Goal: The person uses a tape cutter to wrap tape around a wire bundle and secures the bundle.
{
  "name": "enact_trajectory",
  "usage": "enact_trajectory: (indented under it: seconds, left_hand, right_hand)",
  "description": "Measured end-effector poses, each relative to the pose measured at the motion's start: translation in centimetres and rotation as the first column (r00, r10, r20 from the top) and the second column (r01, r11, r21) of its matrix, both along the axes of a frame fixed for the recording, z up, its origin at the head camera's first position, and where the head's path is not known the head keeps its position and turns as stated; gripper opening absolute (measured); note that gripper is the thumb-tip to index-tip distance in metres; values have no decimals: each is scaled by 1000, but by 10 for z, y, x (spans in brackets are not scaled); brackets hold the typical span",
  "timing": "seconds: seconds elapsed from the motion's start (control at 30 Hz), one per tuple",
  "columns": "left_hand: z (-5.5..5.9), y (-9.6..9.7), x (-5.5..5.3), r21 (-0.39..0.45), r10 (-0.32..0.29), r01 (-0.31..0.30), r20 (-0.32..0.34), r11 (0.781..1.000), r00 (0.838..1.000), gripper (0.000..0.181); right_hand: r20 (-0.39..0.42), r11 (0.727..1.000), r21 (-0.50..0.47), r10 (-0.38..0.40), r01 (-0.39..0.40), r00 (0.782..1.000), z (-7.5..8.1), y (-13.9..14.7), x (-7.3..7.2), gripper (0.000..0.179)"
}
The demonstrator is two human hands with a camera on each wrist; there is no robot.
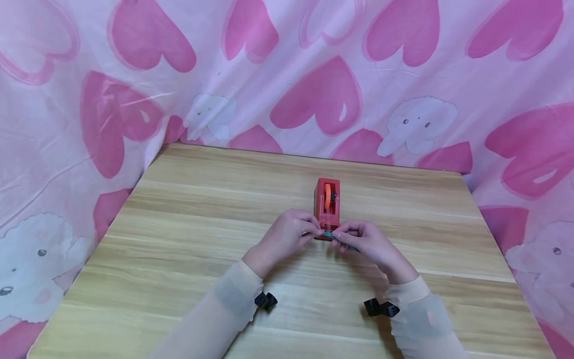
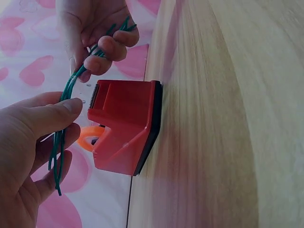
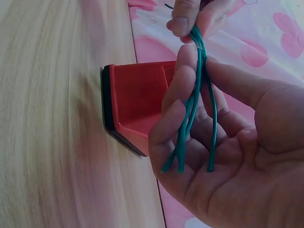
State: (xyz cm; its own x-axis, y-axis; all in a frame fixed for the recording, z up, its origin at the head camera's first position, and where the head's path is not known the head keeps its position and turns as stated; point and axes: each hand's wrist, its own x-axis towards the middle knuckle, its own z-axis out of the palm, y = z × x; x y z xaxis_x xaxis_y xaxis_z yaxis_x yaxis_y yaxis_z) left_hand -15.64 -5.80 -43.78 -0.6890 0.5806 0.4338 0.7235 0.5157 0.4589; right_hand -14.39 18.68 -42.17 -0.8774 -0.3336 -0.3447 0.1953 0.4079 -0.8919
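A small bundle of thin green wires [image 3: 213, 128] runs between the two hands. My left hand [image 1: 289, 232] pinches it between thumb and fingers, and loose ends hang below that thumb in the left wrist view. From the other side my right hand [image 1: 369, 244] pinches the same bundle, its strands spreading across the curled fingers and palm. Something clear and shiny, like tape, shows on the wires between the hands; how far it wraps cannot be told. Just beyond the hands stands a red tape dispenser [image 2: 126, 107] with a toothed cutter [image 2: 93, 96] and an orange tape core [image 1: 328, 197].
The wood-grained table [image 1: 202, 229] extends around the hands and dispenser. A pink curtain [image 1: 314, 94] with hearts and white cartoon animals hangs along its back and sides. Black wrist mounts [image 1: 381, 307] sit at both sleeves.
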Motion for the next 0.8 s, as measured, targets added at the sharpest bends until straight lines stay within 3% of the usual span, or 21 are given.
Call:
enact_trajectory:
  seconds: [0.37,0.8]
  left_hand:
    - [-4,3,-1,3,37,-37,-30,999,999,14]
    - [-2,6,0,-51,65,-67,-27,997,998,16]
  right_hand:
    - [-120,998,56,-9,15,993,0,-2,1,26]
    - [-298,968,234,-15,89,955,5,-6,6,11]
